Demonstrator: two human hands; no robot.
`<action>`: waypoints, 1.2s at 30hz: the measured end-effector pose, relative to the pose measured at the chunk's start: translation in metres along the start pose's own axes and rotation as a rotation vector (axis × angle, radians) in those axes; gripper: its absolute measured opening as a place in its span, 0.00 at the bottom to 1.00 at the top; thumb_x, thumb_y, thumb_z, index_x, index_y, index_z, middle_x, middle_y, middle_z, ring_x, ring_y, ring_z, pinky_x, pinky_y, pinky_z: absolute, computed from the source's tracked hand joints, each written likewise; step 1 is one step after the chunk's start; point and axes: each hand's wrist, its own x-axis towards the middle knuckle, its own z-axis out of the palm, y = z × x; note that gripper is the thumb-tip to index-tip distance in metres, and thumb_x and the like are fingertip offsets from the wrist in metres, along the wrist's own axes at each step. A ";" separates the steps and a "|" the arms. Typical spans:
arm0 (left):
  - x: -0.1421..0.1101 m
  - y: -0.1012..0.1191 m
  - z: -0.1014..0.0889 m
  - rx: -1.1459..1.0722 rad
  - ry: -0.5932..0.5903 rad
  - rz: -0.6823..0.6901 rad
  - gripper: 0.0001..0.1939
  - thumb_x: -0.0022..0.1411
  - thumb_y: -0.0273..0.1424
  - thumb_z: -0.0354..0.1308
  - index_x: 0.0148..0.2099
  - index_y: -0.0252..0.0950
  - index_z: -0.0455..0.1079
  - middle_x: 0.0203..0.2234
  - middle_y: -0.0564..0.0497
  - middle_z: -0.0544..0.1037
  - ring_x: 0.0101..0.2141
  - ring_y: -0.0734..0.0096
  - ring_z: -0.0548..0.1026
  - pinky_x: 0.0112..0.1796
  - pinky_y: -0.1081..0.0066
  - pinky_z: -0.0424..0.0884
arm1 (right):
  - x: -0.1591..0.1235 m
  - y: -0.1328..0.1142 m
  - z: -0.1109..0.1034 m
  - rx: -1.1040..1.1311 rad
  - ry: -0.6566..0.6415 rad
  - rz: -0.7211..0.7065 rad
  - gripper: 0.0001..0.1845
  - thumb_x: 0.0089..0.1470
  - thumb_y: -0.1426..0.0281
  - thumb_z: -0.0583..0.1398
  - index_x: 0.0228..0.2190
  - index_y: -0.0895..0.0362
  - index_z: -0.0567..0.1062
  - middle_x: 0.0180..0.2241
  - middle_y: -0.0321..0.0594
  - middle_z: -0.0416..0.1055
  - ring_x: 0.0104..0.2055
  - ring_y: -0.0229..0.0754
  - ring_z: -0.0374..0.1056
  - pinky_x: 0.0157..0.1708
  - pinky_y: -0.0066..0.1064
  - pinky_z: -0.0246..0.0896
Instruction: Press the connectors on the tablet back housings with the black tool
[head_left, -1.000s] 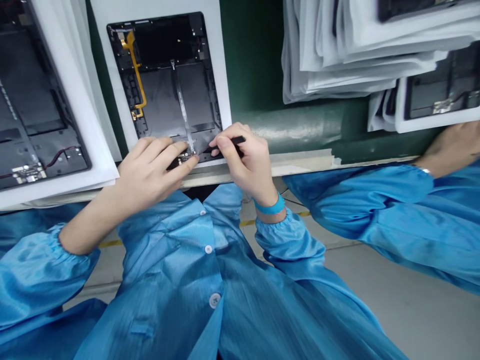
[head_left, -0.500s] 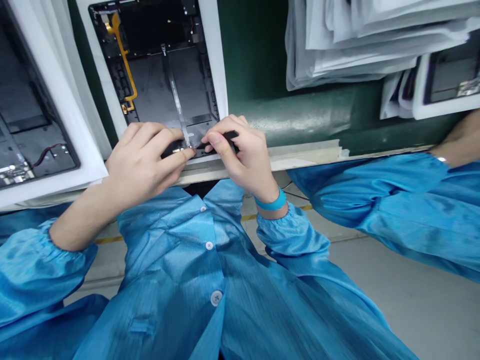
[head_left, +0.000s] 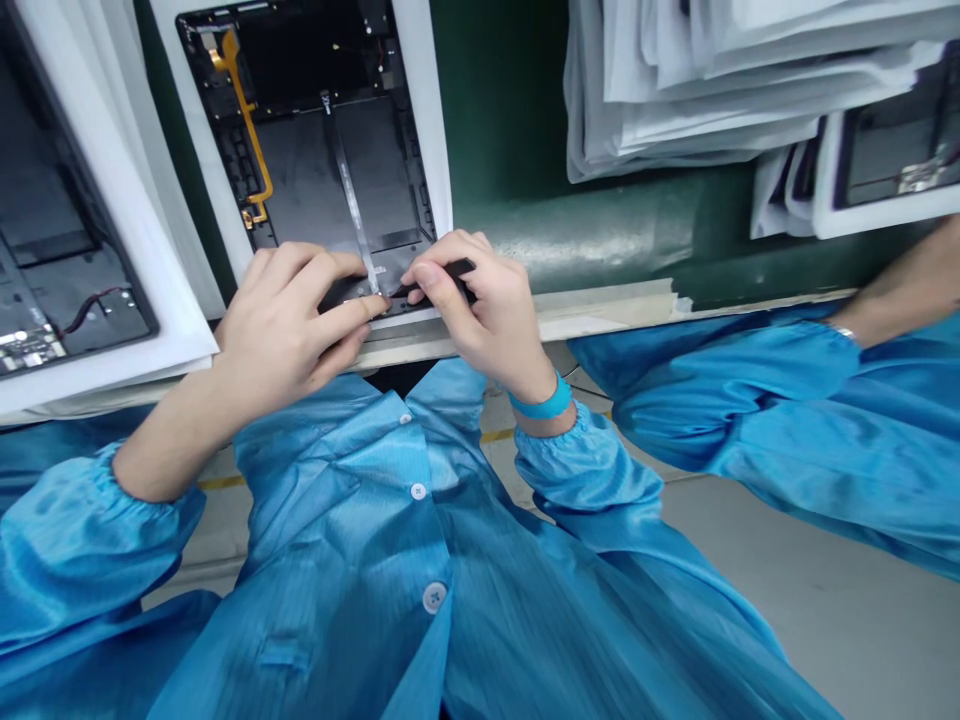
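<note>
At the near edge of the green table point(head_left: 570, 120), an opened tablet's rear shell point(head_left: 337, 170) lies face up on a white foam sheet point(head_left: 427, 120), its lower rim just inside the table's edge. The person's two hands work at that lower rim, close together and almost touching. The left hand point(head_left: 277, 340) curls over the rim, its fingers point(head_left: 330, 280) closed on a small dark part point(head_left: 349, 295) at the lower end of a thin silver ribbon strip point(head_left: 349, 190). The right hand point(head_left: 480, 320), with a blue wristband point(head_left: 544, 400) at the wrist, is closed around a black-handled tool point(head_left: 454, 268), its tip reaching toward the same spot beside the left fingers. The tip itself is too small to make out clearly. Higher on the shell, a yellow flex cable point(head_left: 244, 110) runs along its left side.

Another opened tablet shell point(head_left: 52, 200) lies on white foam just left of the first, with a thin dark wire across its lower part. Toward the far right corner, a stack of foam-wrapped sheets point(head_left: 712, 90) sits on the table. Along the right side, a co-worker's arm in a blue sleeve point(head_left: 750, 400) reaches in, its hand point(head_left: 907, 290) at the picture's edge.
</note>
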 end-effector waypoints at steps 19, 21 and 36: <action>-0.001 -0.007 0.010 -0.051 0.054 0.010 0.14 0.80 0.34 0.58 0.60 0.49 0.80 0.64 0.43 0.81 0.61 0.41 0.78 0.58 0.35 0.77 | 0.002 0.003 0.004 0.019 -0.013 0.047 0.27 0.82 0.48 0.47 0.41 0.50 0.74 0.38 0.39 0.80 0.43 0.47 0.80 0.57 0.49 0.75; -0.001 -0.008 0.011 -0.032 0.073 0.016 0.13 0.80 0.35 0.57 0.60 0.49 0.80 0.63 0.43 0.82 0.60 0.42 0.79 0.56 0.36 0.78 | 0.002 0.003 0.004 0.033 -0.013 0.057 0.26 0.82 0.48 0.47 0.41 0.50 0.74 0.38 0.39 0.80 0.43 0.46 0.81 0.56 0.48 0.76; -0.001 -0.006 0.009 0.052 0.077 0.057 0.15 0.82 0.35 0.54 0.61 0.49 0.81 0.63 0.44 0.82 0.60 0.43 0.80 0.54 0.40 0.80 | 0.001 0.001 0.004 -0.003 -0.014 0.031 0.25 0.82 0.49 0.48 0.41 0.49 0.73 0.37 0.39 0.80 0.44 0.48 0.81 0.57 0.49 0.74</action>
